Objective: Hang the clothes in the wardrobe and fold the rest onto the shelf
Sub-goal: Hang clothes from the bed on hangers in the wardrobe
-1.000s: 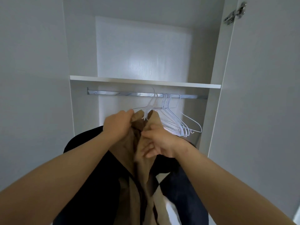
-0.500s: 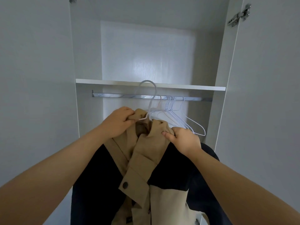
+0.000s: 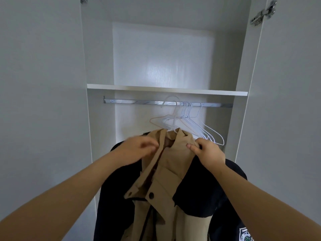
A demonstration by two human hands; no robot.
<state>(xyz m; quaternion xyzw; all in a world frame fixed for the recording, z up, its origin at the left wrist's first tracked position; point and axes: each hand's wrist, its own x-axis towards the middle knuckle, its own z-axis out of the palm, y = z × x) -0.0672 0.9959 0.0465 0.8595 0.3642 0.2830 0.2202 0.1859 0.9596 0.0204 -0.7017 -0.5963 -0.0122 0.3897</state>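
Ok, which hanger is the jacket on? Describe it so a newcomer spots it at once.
Under the wardrobe shelf runs a metal rail. Just left of the bunch of empty hangers on it is one white wire hanger. It alone disappears into the collar of the tan and black jacket.

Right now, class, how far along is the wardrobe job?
Done: the jacket is on a hanger whose hook seems over the rail. In hand: the right grip holds its collar; the left grip is blurred beside it. Left: spare hangers are bare; no folded clothes show on the shelf.
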